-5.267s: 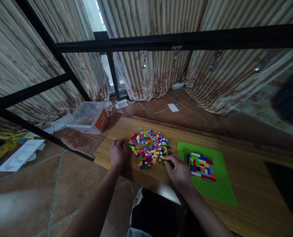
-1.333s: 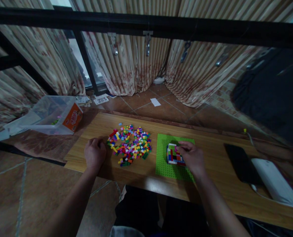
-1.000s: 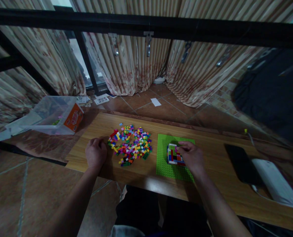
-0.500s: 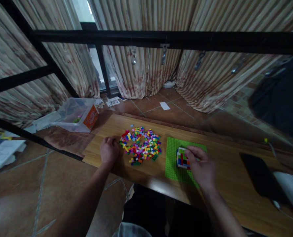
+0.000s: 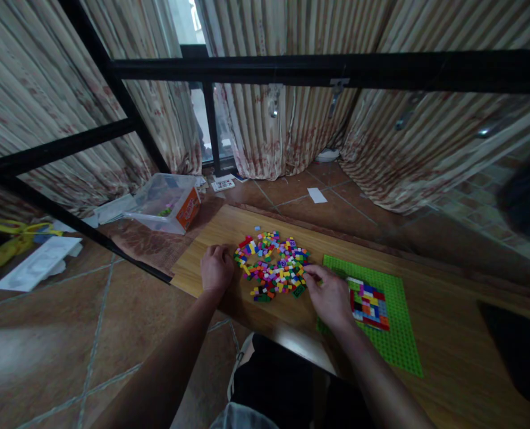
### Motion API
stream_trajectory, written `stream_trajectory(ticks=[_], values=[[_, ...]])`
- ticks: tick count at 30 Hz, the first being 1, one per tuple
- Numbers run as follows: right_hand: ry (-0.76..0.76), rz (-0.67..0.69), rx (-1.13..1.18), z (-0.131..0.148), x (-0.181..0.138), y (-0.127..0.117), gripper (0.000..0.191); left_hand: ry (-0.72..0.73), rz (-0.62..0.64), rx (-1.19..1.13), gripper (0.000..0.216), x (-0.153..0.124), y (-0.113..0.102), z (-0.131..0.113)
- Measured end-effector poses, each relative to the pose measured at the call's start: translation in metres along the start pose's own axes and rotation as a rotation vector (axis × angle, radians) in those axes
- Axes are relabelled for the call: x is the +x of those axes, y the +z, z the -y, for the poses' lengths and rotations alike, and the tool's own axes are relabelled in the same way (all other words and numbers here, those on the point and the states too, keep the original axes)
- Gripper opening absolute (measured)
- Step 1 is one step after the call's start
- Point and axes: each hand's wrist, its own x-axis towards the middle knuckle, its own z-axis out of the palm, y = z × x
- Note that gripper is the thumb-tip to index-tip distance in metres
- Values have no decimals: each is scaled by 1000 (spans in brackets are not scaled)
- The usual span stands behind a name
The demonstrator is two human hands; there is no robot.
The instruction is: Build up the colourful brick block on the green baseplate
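Loose multicoloured toy bricks (image 5: 276,271) lie in a pile on the wooden bench (image 5: 265,322). Beside the pile's left edge my left hand (image 5: 215,271) rests on the wood, its fingers curled; whatever they may hold is hidden. My right hand (image 5: 331,295) reaches across the left part of the green baseplate (image 5: 403,339). Its fingers stretch out to the pile's right edge, with no brick visible between them. A flat rectangular build of coloured bricks (image 5: 369,304) stands on the baseplate, just right of my right hand, which covers its near left side.
A clear plastic box (image 5: 161,217) with an orange label stands on the floor beyond the bench's left end. A dark flat object (image 5: 510,339) lies at the right. Black metal bars (image 5: 291,68) cross in front of striped curtains.
My right hand has moved left from the brick build to the pile's edge, uncovering most of the build. My left hand stays beside the pile. The view has turned left.
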Motion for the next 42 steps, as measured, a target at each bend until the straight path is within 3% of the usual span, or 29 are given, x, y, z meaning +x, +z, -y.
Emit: stream_trajectory(ticks=[15, 22, 31, 36, 42], values=[[-81, 69, -301, 12, 71, 47, 24, -12, 11, -11, 25, -1, 1, 1], [-144, 61, -320, 16, 67, 56, 15, -23, 13, -18, 25, -2, -1, -1], [-177, 85, -302, 21, 66, 48, 19, -25, 19, -34, 24, -2, -1, 0], [-360, 201, -200, 40, 82, 61, 36, -15, 15, -35, 25, -2, -1, 0], [-396, 266, -226, 35, 83, 63, 24, -30, 16, -34, 23, -3, -1, -1]])
